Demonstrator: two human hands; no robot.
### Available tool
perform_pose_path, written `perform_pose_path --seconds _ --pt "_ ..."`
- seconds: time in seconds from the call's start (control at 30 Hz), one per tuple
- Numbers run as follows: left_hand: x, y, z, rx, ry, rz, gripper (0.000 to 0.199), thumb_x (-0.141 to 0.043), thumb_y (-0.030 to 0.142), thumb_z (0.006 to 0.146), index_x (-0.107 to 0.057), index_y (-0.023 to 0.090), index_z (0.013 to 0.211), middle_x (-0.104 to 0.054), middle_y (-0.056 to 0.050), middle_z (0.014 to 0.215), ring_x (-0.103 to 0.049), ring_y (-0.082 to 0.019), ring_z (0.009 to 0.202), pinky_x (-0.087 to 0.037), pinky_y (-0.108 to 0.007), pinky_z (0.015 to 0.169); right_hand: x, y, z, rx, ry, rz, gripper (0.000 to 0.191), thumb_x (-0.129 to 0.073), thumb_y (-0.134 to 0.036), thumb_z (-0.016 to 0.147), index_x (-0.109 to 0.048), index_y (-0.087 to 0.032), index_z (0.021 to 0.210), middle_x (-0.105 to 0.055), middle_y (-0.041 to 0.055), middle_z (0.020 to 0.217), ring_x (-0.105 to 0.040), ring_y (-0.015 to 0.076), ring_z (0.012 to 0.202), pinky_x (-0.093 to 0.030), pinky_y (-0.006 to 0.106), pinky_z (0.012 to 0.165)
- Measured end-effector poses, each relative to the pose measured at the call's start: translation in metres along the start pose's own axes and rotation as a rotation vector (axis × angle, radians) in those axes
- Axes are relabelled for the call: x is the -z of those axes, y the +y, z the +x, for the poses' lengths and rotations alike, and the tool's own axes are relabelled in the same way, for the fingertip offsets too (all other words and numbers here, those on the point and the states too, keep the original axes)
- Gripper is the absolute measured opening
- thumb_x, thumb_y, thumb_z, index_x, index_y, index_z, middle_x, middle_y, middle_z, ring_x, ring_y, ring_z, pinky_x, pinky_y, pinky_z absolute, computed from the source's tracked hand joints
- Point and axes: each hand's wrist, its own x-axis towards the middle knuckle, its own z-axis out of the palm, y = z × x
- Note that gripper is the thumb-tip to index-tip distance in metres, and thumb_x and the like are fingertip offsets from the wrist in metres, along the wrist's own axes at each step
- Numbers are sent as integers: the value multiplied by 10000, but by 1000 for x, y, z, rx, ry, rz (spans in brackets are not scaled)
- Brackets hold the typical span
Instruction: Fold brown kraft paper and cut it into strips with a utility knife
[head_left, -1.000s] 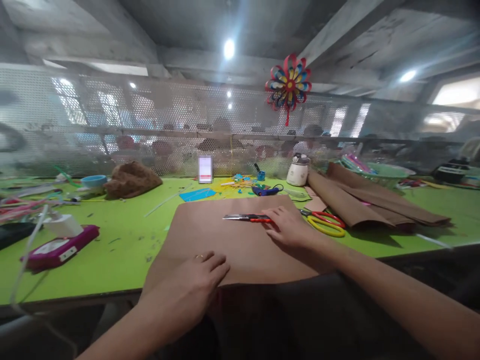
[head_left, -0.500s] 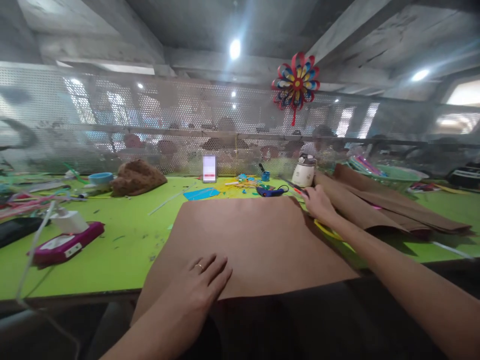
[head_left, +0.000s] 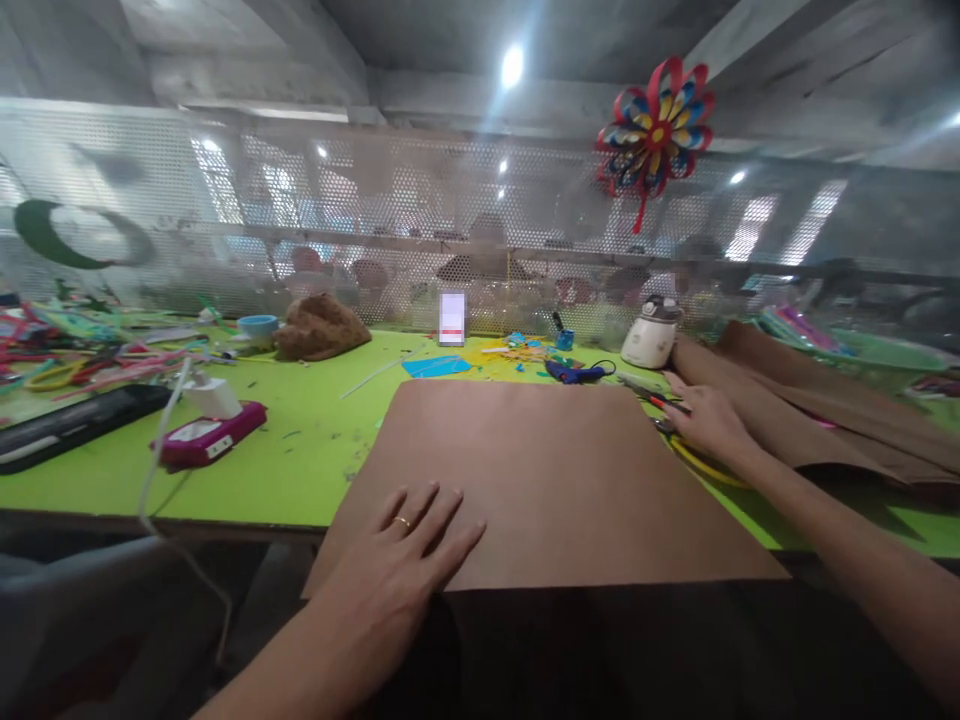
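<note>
A large sheet of brown paper (head_left: 540, 470) lies before me, overhanging the table's front edge. My left hand (head_left: 416, 540), a ring on one finger, rests on its lower left part with fingers spread. Beyond the sheet's right edge, my right hand (head_left: 712, 425) has its fingers closed on a slim tool with a red-and-black handle (head_left: 664, 402). The tool's grey tip points left; its exact kind is unclear. Beneath that hand a yellow loop (head_left: 709, 466) curves beside the sheet. More brown paper (head_left: 780, 420), folded or rolled, lies to the right.
Along the back stand a cream bottle (head_left: 649, 335), a blue glue gun (head_left: 577, 372), a small blue pot (head_left: 565, 340) and a lit phone (head_left: 452, 318). A purple power strip (head_left: 214, 435) with a white plug and cable is at left, near a brown cloth bundle (head_left: 322, 327).
The view has turned left and tilted slightly down, so things appear shifted right. My right hand has drawn a little nearer with the tool; my left fingers are more spread on the sheet.
</note>
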Motion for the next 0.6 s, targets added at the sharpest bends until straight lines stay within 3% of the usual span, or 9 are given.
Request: perform_pose_path --seconds 0.07,0.17,0.27,0.33,0.47,0.6 --pt "0 -5 -7 29 20 8 777 -403 22 763 -248 324 1461 -317 -50 1514 -289 -303 1384 -307 -535 1079 8 -11 -23 58 12 40 372 -407 -317 902 -571 -116 1168 -553 203 1269 -459 337 1219 -307 487 1051" --pt "1 -18 -22 63 58 3 756 -407 48 769 -250 295 1466 -348 -45 1498 -330 -291 1367 -318 -512 1083 24 -23 -69 212 -121 137 389 -500 -463 859 -598 -246 1167 -587 66 1276 -503 262 1204 -380 380 1043" --pt "4 -38 -39 89 88 -31 753 -415 67 768 -253 299 1465 -376 -34 1483 -380 -284 1340 -350 -486 1071 41 -24 -111 242 -310 229 502 -564 -531 823 -562 -284 1260 -531 49 1361 -458 274 1268 -358 423 1075" --pt "5 -52 -49 103 109 -75 750 -426 83 768 -253 315 1460 -380 -17 1481 -416 -286 1315 -369 -487 1059 47 -19 -131 224 -369 240 622 -622 -539 783 -498 -300 1343 -451 48 1438 -384 294 1330 -308 461 1108" --pt "5 -74 -61 186 135 -190 606 -483 186 816 -377 330 1396 -473 17 1417 -514 -273 1225 -418 -441 1033 43 -8 -151 285 -341 201 736 -651 -474 772 -373 -320 1436 -338 41 1510 -297 290 1382 -268 480 1129" --pt "3 -85 -65 191 120 -238 495 -494 230 824 -510 316 1311 -551 11 1344 -546 -244 1192 -445 -384 1016 23 3 -154 328 -188 189 527 -573 -290 804 -529 -305 1329 -462 54 1429 -391 272 1333 -330 472 1103"
